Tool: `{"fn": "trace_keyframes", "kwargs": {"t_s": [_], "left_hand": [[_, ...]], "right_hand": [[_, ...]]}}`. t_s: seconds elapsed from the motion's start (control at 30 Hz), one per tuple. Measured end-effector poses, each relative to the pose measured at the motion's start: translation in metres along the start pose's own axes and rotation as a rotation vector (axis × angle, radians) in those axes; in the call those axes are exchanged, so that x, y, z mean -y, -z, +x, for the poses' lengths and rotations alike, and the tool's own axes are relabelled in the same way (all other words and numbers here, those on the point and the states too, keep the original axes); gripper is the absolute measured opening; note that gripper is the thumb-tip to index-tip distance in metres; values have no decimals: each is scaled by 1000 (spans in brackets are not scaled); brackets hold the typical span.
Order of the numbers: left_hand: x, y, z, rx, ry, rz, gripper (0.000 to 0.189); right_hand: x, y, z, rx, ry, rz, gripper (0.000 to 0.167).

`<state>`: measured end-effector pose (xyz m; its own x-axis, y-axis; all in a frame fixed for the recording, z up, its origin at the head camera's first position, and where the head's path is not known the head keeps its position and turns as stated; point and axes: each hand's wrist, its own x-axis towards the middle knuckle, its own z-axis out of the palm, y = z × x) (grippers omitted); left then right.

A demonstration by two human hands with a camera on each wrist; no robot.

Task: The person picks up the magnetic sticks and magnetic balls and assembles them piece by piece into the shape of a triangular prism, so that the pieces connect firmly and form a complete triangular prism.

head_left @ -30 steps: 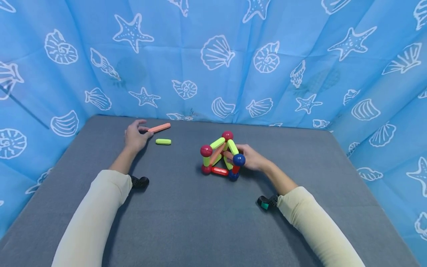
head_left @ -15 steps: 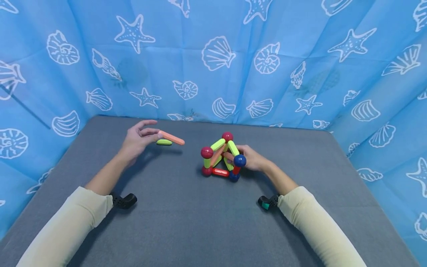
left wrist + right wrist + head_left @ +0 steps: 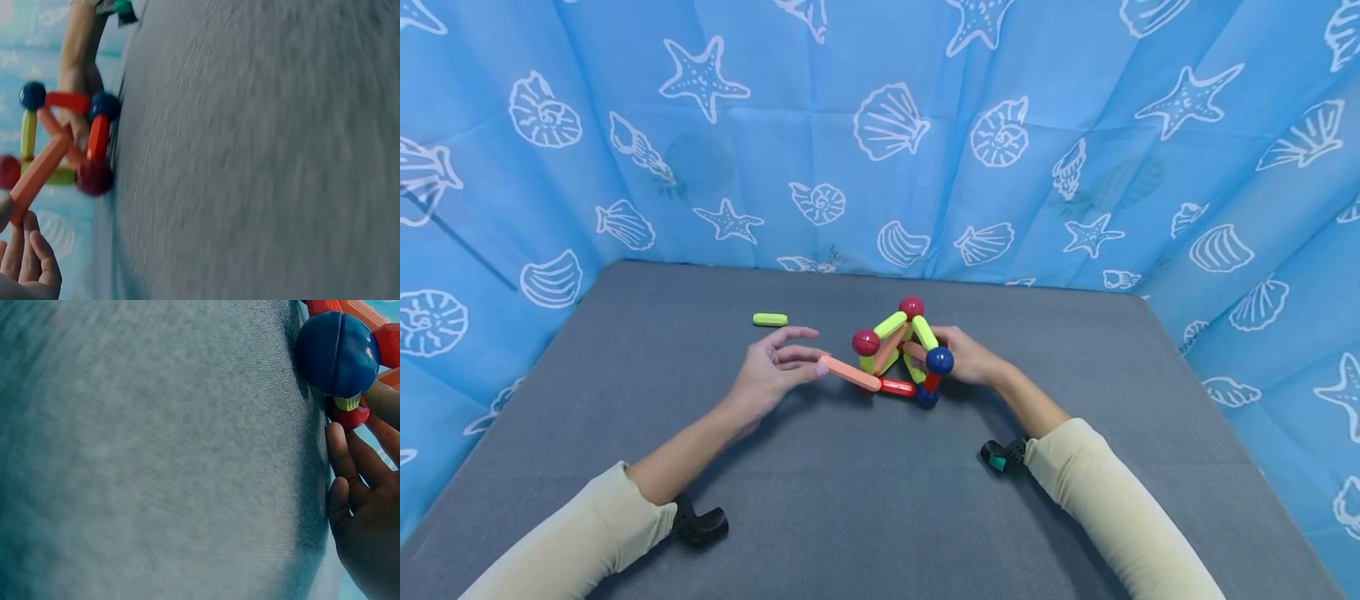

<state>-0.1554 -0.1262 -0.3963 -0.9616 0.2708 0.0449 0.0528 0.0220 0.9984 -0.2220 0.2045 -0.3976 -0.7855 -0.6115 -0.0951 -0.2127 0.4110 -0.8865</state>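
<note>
My left hand [image 3: 767, 375] pinches an orange magnetic rod [image 3: 850, 372] between thumb and fingers. The rod slants down to the right, and its free end overlaps the lower left red ball of the magnetic ball-and-rod frame [image 3: 892, 324], mostly hiding that ball. In the left wrist view the held rod [image 3: 40, 172] crosses in front of the frame. My right hand [image 3: 966, 354] is at the frame's right side, fingertips around another orange rod [image 3: 914, 351] inside it. In the right wrist view a blue ball [image 3: 337, 353] is close by the right hand's thumb; the other fingertips extend below.
A short lime-green rod [image 3: 771, 319] lies on the grey cloth-covered table [image 3: 850, 508], back left of the frame. Behind and beside the table hangs a blue curtain [image 3: 820, 125] with white shell and starfish prints.
My left hand has lifted the orange rod off the table at the back left and carried it right and nearer to the frame. My right hand and the frame have stayed in place.
</note>
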Motion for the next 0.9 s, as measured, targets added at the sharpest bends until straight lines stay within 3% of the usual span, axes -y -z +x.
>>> {"fn": "trace_keyframes", "kwargs": {"t_s": [0.13, 0.4, 0.7, 0.9], "left_hand": [[2, -19, -1, -12, -12, -17, 51], [8, -52, 0, -69, 44, -91, 67], [11, -75, 0, -134, 7, -51, 58], [7, -81, -3, -178, -27, -27, 49]], "right_hand": [[-1, 0, -1, 6, 2, 11, 28], [-3, 0, -1, 3, -11, 12, 31], [-4, 0, -1, 9, 9, 25, 33], [-2, 0, -1, 13, 14, 21, 33]]}}
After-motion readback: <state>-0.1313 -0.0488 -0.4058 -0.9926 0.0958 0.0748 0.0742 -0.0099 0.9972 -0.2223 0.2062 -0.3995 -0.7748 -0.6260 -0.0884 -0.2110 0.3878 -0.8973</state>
